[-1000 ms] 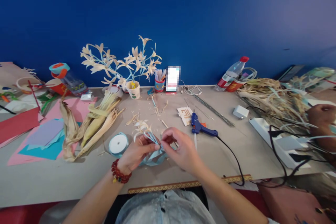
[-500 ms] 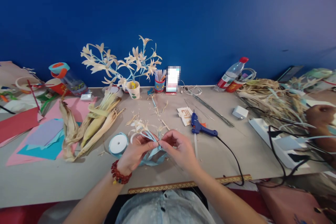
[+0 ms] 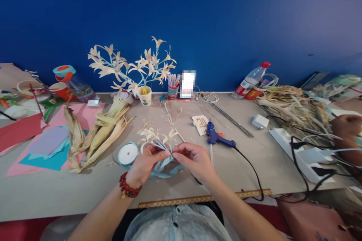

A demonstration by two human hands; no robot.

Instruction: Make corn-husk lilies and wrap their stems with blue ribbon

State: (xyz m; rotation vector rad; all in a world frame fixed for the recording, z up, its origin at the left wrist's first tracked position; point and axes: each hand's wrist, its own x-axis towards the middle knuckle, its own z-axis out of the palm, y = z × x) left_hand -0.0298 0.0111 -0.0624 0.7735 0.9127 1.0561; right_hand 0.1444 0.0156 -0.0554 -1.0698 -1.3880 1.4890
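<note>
My left hand, with a red bead bracelet at the wrist, pinches a small bunch of pale husk flowers by their light blue stems. Right up against it, my right hand has thumb and forefinger closed on the light blue ribbon where it meets the stems. Part of that ribbon hangs in loose loops below the fingers to the table. The exact pinch point is partly hidden by the fingertips. A white spool with blue ribbon around it lies just left of my left hand.
A blue glue gun lies right of my hands, its cord running toward the front edge. Corn husks and coloured paper lie left. A paper cup holds finished flowers. Another person's hand rests near a power strip.
Both hands stay close together in nearly the same place. The flower on the bunch's right side now shows more clearly above the fingers. The view has shifted slightly.
</note>
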